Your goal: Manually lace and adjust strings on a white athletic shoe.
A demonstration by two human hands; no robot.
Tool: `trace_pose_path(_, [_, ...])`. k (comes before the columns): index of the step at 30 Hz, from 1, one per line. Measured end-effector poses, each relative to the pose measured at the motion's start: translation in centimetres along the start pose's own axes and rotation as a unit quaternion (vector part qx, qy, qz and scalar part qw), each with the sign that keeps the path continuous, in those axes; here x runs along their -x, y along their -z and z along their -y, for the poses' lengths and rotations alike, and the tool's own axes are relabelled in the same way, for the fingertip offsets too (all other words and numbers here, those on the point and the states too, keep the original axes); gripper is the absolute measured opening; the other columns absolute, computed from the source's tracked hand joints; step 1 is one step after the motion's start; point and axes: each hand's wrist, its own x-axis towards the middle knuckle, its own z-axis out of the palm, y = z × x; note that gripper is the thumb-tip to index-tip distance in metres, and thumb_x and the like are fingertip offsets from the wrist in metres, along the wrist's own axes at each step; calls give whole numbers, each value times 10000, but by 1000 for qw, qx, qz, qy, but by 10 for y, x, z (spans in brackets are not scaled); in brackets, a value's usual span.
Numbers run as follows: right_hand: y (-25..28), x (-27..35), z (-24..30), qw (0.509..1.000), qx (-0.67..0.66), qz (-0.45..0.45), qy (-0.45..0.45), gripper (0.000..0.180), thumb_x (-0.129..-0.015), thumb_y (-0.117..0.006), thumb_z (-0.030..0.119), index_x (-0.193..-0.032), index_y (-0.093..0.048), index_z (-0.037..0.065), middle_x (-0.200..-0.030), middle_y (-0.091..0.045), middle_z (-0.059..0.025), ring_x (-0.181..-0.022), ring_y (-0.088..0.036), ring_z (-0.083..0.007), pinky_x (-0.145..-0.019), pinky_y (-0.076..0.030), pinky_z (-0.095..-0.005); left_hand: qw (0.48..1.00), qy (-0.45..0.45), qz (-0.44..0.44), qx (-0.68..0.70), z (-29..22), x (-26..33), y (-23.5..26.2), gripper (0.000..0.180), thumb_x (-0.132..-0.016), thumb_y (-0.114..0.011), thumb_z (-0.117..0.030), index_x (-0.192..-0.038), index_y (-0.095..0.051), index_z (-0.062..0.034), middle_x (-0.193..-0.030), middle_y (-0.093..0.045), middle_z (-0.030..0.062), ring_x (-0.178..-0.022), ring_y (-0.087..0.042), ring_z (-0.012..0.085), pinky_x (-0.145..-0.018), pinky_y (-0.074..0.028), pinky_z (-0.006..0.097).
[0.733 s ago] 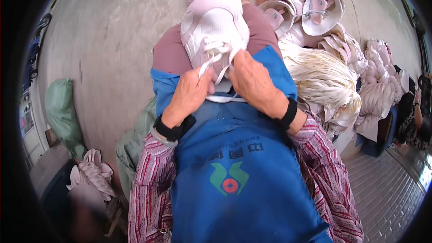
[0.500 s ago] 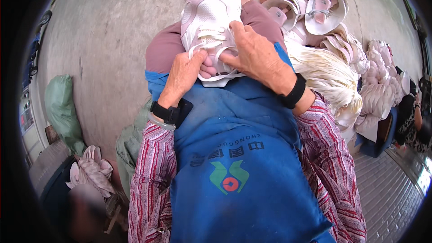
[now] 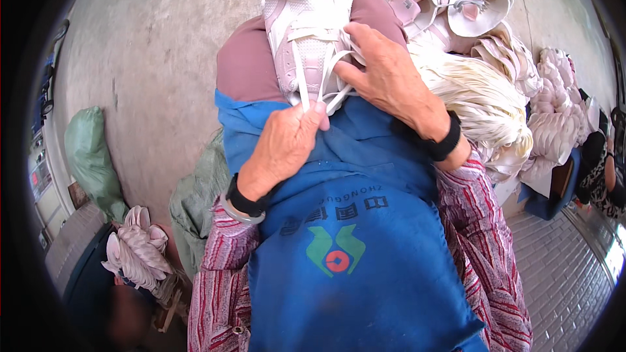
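Observation:
A white and pale pink shoe upper [image 3: 308,10] lies along my thighs, its lace opening toward me. Below it, my left hand [image 3: 283,143] pinches the white shoelace [image 3: 299,68] between thumb and fingers, pulling two strands straight over the tongue. At the shoe's right side is my right hand [image 3: 394,85], its thumb and forefinger bent around a loop of the same lace; its other fingers are mostly hidden. A blue apron [image 3: 345,169] covers my lap beneath both hands.
To the right lie a thick bundle of cream laces [image 3: 473,101] and stacked pinkish-white shoe uppers [image 3: 479,0]. More uppers [image 3: 137,248] sit at lower left, near a green sack [image 3: 94,156]. Another person's arm [image 3: 610,163] shows at the far right edge.
My left hand has drawn back toward my body with the lace, pulling strands taut. My right hand has shifted slightly right, with a lace loop at its fingers.

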Motion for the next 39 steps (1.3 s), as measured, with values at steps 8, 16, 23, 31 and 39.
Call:
trace_pose_path(8, [-12, 25, 28, 988, 130, 68, -48, 437, -811, -569, 82, -1213, -442, -34, -892, -568, -197, -686, -647, -346, -564, -524, -408, 998, 18, 7, 58, 3, 12, -5, 468, -1001, -377, -374, -798, -591, -11, -575, -516, 35, -544, -493, 117, -545, -403, 261])
trace_pose_path(16, [-19, 21, 22, 991, 121, 43, -21, 429, -834, -542, 61, -1235, -410, -11, -904, -537, -174, -656, -647, -321, -522, -522, -392, 989, 62, 67, 115, 2, 23, 17, 422, -989, -416, -314, -730, -578, -23, -612, -536, 21, -557, -478, 80, -555, -379, 229])
trace_pose_path(23, [-13, 31, 25, 994, 103, 36, 4, 555, -802, -551, 28, -1326, -395, 124, -879, -515, -123, -655, -597, -317, -534, -504, -406, 995, -33, 95, -22, -8, 19, -9, 346, -970, -418, -249, -772, -581, -17, -627, -565, 112, -572, -572, 228, -572, -463, 339])
trace_pose_path(31, [0, 38, 19, 997, 32, 59, -22, 410, -846, -524, 46, -1248, -491, 120, -854, -528, -128, -701, -595, -334, -588, -495, -410, 988, 23, 148, -26, -17, 6, -26, 387, -969, -390, -257, -776, -600, 4, -608, -582, 141, -586, -587, 303, -589, -461, 392])
trace_pose_path(39, [-17, 35, 29, 978, -134, 145, -71, 313, -867, -563, 168, -1134, -526, 8, -759, -607, -242, -732, -607, -413, -629, -474, -471, 973, -138, 125, -137, -10, 8, -39, 240, -866, -550, -201, -778, -600, 16, -772, -610, 216, -737, -591, 396, -657, -472, 452])
